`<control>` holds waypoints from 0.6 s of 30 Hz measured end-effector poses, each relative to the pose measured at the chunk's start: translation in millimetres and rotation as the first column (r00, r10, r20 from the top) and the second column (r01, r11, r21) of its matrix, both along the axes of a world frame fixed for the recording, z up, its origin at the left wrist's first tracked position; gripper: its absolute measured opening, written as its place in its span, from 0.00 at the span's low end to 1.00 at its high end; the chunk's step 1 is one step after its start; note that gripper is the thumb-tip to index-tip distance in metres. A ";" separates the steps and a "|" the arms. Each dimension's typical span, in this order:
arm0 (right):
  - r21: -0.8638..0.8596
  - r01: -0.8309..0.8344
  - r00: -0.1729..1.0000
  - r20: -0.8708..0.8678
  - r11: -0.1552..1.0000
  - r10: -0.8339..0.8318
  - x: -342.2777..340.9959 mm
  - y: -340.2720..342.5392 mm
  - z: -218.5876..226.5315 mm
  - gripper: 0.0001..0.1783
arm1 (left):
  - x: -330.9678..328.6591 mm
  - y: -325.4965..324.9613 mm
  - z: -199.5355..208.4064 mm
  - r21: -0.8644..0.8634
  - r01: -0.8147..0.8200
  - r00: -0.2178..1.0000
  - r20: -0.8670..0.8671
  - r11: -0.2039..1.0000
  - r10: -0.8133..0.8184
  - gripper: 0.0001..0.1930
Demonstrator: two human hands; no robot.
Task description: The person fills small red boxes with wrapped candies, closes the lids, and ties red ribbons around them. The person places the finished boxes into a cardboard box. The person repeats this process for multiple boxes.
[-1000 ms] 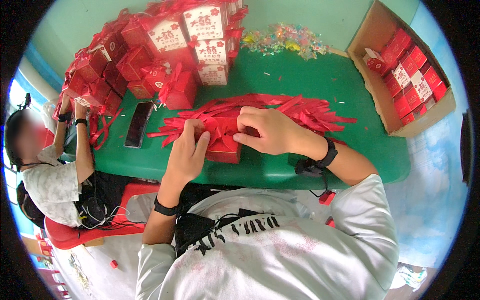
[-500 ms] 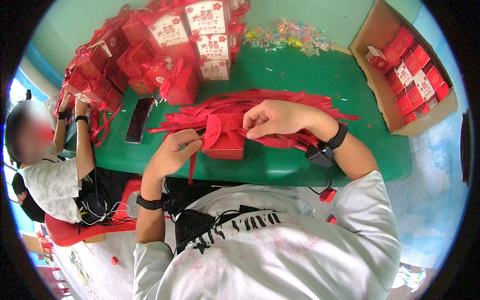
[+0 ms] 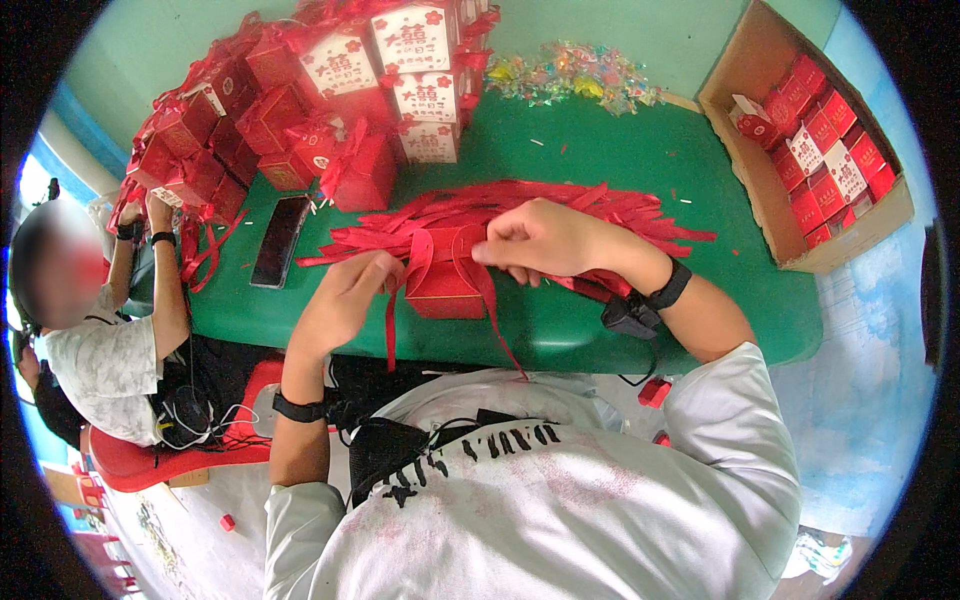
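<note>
A small red gift box [image 3: 446, 300] stands near the front edge of the green table, its two curved top flaps raised. A red ribbon [image 3: 495, 322] passes through the flaps, and its ends dangle over the table's front edge on either side. My left hand [image 3: 345, 295] is closed at the left flap, thumb and fingers around the ribbon there. On the other side, my right hand [image 3: 540, 242] pinches the edge of the right flap; its fingertips partly hide the ribbon. Behind the box lies a wide heap of loose red ribbons [image 3: 530, 197].
Finished red and white boxes [image 3: 350, 100] are stacked at the back left, near a phone [image 3: 280, 240]. Wrapped candies [image 3: 580, 75] lie at the back. A cardboard carton [image 3: 740, 165] of boxes stands right. Another person [image 3: 105, 320] works at the left with both hands among boxes.
My right hand has shifted slightly left, to the flap. The right ribbon end, held out sideways before, now hangs down the front. My left hand has drawn back a little.
</note>
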State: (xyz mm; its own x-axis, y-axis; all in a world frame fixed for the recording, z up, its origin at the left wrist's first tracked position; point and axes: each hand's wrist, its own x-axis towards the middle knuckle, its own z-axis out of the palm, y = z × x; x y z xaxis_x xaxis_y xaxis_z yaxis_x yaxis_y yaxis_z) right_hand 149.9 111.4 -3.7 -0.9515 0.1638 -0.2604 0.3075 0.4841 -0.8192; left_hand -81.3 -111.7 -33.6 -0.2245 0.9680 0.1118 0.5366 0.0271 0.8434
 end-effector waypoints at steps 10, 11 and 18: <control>0.305 0.254 0.871 -0.484 0.918 -0.080 -1.7 -29.5 -2.9 0.25 | 44.8 16.8 23.0 0.327 -0.038 0.853 -0.481 0.944 0.201 0.13; 0.331 0.238 0.873 -0.484 0.913 -0.051 -1.6 -31.3 -3.2 0.25 | 46.4 15.8 24.0 0.317 -0.047 0.833 -0.512 0.947 0.213 0.13; 0.467 0.193 0.880 -0.472 0.863 0.058 -2.5 -31.8 -12.6 0.18 | 50.8 7.9 26.2 0.329 -0.051 0.747 -0.615 0.943 0.255 0.10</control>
